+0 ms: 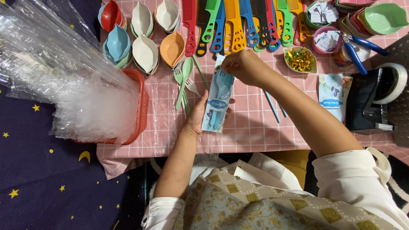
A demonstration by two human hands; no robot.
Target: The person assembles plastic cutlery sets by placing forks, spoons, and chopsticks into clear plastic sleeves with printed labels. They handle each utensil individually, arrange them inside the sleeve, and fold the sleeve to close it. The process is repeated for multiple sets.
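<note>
Now | left hand (198,115) cradles cutlery packet (218,99) | right hand (243,67) pinches its top | combs (238,25), bowls (145,53) beyond

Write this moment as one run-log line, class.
left hand: holds clear packet | right hand: pinches packet top | inside: blue fork | surface: pink checked cloth

one red basket (138,111), one blue pliers (358,47), two hands, one tape dispenser (375,100)

Row of coloured combs (243,25) lying along far edge of pink checked counter (255,127). Leaf-shaped bowls (145,38) sitting left of combs. Red basket (140,106) holding clear cellophane bags (64,72). Blue-handled pliers (355,47) and black tape dispenser (375,98) resting at right.
</note>
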